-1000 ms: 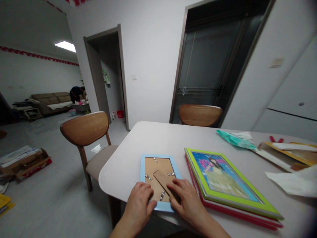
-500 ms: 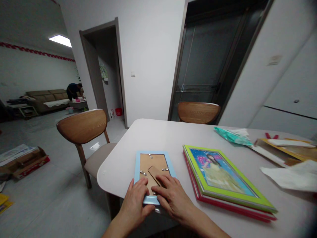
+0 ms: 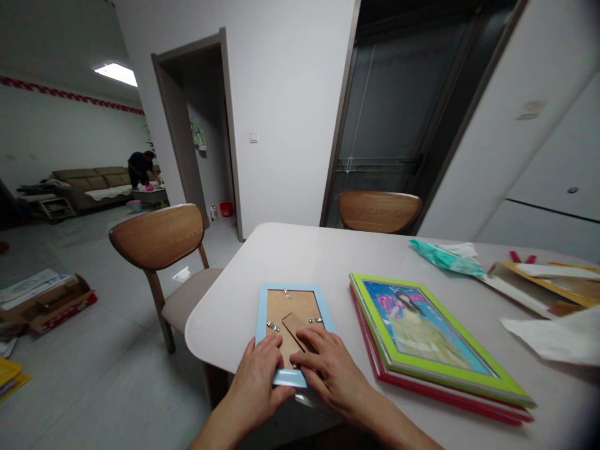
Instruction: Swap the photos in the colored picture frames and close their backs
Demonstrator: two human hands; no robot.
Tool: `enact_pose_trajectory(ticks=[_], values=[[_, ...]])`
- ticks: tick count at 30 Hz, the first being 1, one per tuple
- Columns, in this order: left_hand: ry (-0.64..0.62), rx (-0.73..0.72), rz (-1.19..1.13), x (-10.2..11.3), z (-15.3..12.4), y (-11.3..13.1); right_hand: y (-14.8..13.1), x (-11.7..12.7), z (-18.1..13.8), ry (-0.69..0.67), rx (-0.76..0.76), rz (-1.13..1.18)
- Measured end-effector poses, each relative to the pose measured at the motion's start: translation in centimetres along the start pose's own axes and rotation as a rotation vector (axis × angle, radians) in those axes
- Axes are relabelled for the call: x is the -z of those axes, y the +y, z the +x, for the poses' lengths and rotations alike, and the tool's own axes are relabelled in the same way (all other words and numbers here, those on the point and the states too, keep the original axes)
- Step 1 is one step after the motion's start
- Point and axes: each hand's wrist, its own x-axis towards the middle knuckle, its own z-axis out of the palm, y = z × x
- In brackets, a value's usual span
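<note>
A light-blue picture frame lies face down at the table's near edge, its brown backing board and folded stand facing up. Small metal clips sit along the backing's sides. My left hand is closed around the frame's lower left corner, thumb at the near edge and fingers on top. My right hand grips the lower right side, with its fingertips on the backing by the bottom clip. That clip is mostly hidden under the fingers.
Right of the hands, a green picture frame with a photo lies on red frames. Beyond are a teal-and-white wrapper, an opened package and white paper. Chairs stand around the table. A person bends far left.
The view has shifted slightly. Both hands stay on the blue frame, with the right fingertips still at the bottom clip; little else differs.
</note>
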Motion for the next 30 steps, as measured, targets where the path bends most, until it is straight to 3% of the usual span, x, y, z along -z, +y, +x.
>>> enact_pose_trajectory(ticks=[12,24,26,30], values=[[0.017,0.029,-0.023,0.0,-0.1,0.3,-0.2,0.6,-0.1,-0.054,0.093,0.057],[0.019,0.022,-0.045,-0.1,-0.3,0.0,0.0,0.5,0.2,-0.056,0.081,0.097],[0.004,0.037,-0.038,0.0,-0.3,0.1,1.0,0.4,0.6,0.011,0.03,0.088],[-0.008,0.046,-0.04,0.3,-0.2,0.4,3.6,0.1,1.7,0.143,-0.245,-0.123]])
